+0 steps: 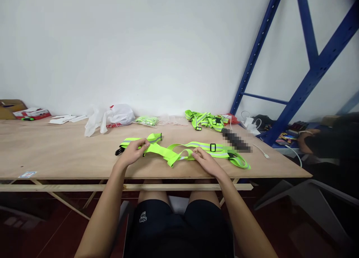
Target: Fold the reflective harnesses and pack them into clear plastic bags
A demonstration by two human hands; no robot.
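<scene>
- Neon-yellow webbing with grey reflective stripes, a safety harness (179,150), lies flat across the middle of the frame near the front edge of the plywood counter (61,153).
- Left hand (134,152), fingers curled, pinches the harness's left end beside a black clip.
- Right hand (206,160) rests on the belt right of centre, fingertips pressed to the webbing, closed only loosely.
- Judged from this, the straps are being straightened or folded; the next move calls for both hands keeping the webbing untwisted.
- Further up: a bundle of similar harnesses (204,120), a white plastic bag (112,117), and a blue rack (308,63) at right.
</scene>
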